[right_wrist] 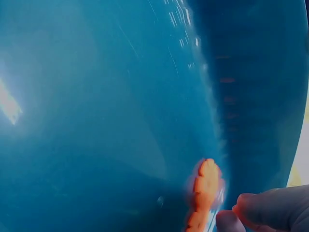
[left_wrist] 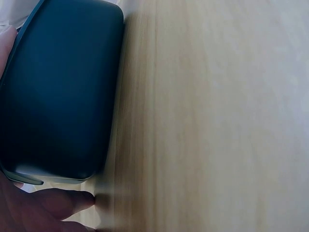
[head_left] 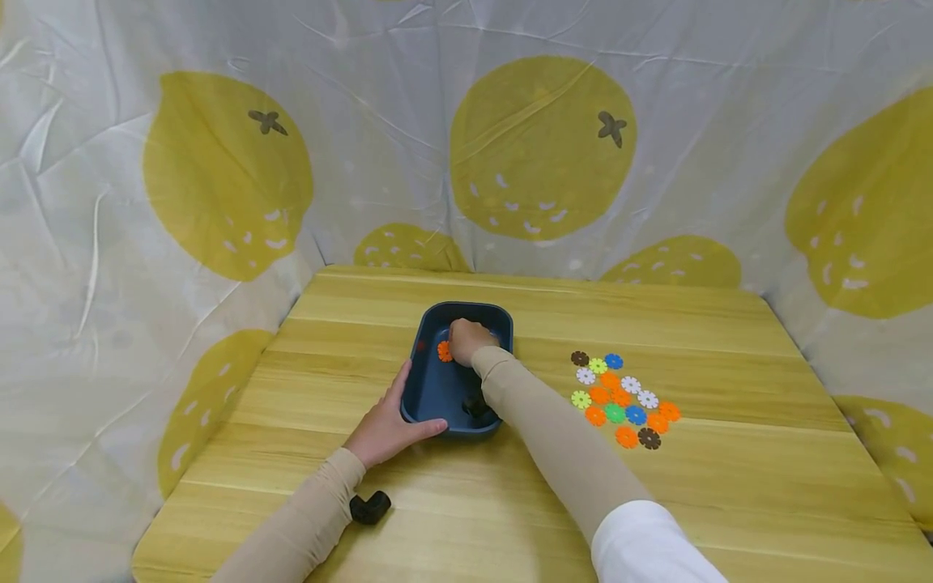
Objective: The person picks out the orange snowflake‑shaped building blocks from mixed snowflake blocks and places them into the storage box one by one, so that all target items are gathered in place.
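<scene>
A dark blue rectangular bin [head_left: 440, 397] with rounded corners stands on the table. My left hand [head_left: 389, 429] grips its near left corner, thumb along the near rim and fingers against the left wall. My right hand [head_left: 470, 340] reaches inside, near the far end. By its fingers an orange notched flower-shaped disc [head_left: 444, 351] shows; in the right wrist view this disc [right_wrist: 205, 193] looks tilted close to the bin wall. Thumb and finger come together there, with a sliver of orange between them; the fingertips are partly cut off by the frame.
A loose group of flower-shaped discs [head_left: 615, 413] in orange, white, blue, green, yellow and brown lies on the wooden table [head_left: 765, 461], right of the bin. A curtain [head_left: 394, 146] printed with lemons hangs behind and at both sides. Black wrist-worn devices [head_left: 370, 508] sit beneath the forearms.
</scene>
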Demonstrator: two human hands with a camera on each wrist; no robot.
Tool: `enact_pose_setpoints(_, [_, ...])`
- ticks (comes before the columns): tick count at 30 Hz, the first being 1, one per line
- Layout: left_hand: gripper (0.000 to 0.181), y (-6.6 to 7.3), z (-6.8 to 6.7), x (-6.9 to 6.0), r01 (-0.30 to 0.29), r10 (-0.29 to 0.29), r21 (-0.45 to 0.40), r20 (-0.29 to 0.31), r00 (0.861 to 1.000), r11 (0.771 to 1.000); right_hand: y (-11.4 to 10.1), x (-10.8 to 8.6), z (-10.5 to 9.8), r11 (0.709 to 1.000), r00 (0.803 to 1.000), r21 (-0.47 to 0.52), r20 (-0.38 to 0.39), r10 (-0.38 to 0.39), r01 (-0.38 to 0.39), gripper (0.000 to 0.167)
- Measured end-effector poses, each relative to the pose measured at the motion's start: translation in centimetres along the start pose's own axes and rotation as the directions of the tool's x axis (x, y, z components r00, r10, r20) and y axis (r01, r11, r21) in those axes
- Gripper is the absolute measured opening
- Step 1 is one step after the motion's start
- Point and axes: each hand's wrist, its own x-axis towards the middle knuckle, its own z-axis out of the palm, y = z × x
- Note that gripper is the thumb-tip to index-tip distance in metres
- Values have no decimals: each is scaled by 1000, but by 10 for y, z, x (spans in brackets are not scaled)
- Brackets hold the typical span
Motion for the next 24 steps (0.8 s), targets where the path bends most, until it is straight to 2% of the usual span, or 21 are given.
enact_pose_setpoints(11, [123, 2, 0, 0, -10, 10, 3, 2, 1000, 1000, 0, -6, -6, 999, 1000, 32, -10, -20, 20, 12])
enact_pose_setpoints(18, [121, 2, -1, 1, -6, 6, 13, 1, 1000, 1000, -5, -16, -20, 996, 995, 32, -52, -85, 87, 12])
enact_pose_setpoints(24, [122, 0, 0, 2, 0, 0, 14, 1, 1000, 1000, -5, -23, -35, 990, 991, 59, -59, -123, 127, 12])
